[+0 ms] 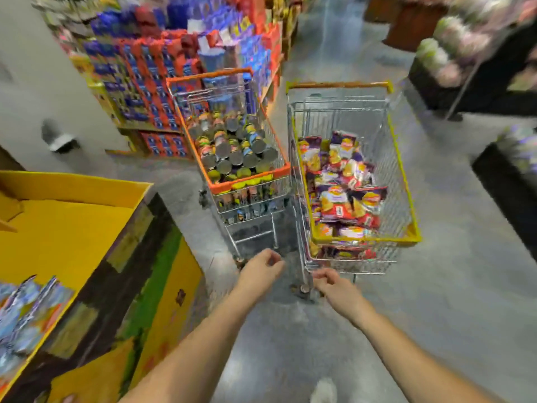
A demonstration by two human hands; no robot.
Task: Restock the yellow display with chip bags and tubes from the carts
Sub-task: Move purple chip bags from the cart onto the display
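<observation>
The yellow display (69, 228) stands at the left, its tray mostly bare, with some chip bags (26, 309) lying at its lower left corner. Ahead, an orange-rimmed cart (279, 170) holds several chip tubes (232, 149) standing upright. Beside it on the right, a yellow-rimmed cart (406, 231) is filled with red and purple chip bags (343, 187). My left hand (261, 271) and my right hand (337, 286) reach forward just short of the carts' near ends, fingers loosely curled, holding nothing. The frame is blurred by motion.
A stacked display of red and blue boxes (151, 91) rises behind the orange cart. Dark shelving with pale goods (465, 53) stands at the right. Grey floor (436, 315) surrounds the carts. My shoe (324, 391) shows at the bottom edge.
</observation>
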